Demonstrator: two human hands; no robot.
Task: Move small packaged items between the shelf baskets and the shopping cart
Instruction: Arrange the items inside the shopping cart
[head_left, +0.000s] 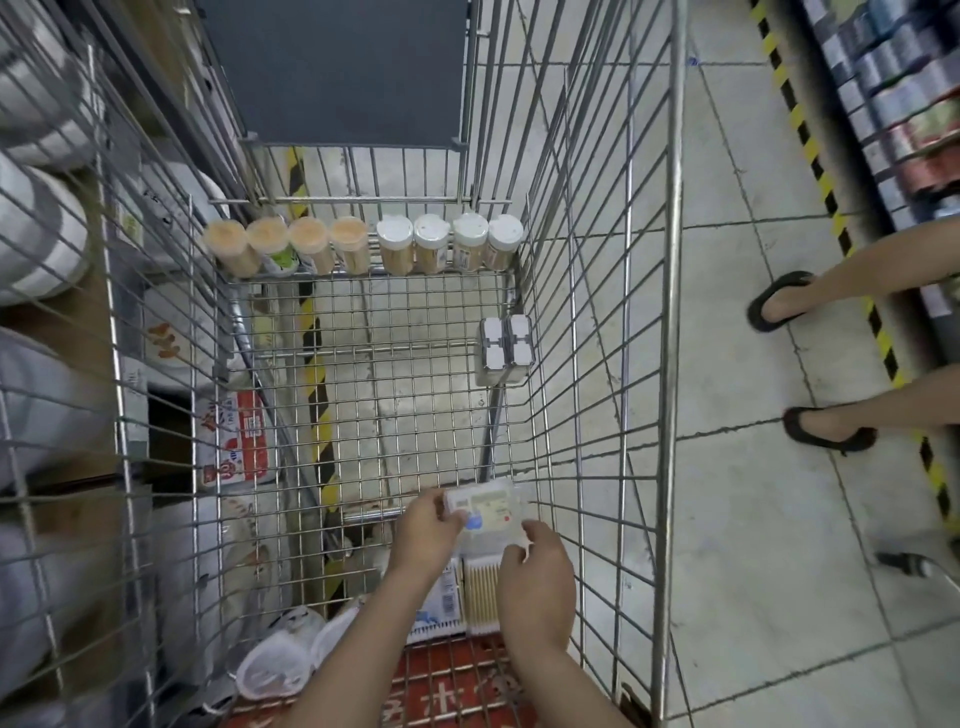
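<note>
Low at six o'clock in the shopping cart (670, 260), the left hand (423, 535) and right hand (537, 582) pinch a clear plastic packet (488, 512) by its edges above a cotton swab pack (480, 584). Such light fingertip holds could slip, and I judge the packet might tip sideways on landing, or catch in the wire floor.

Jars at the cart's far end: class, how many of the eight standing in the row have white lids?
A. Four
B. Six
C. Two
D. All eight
A: in the row of jars, the four on the right have white lids, while the four on the left show orange-tan tops.
</note>
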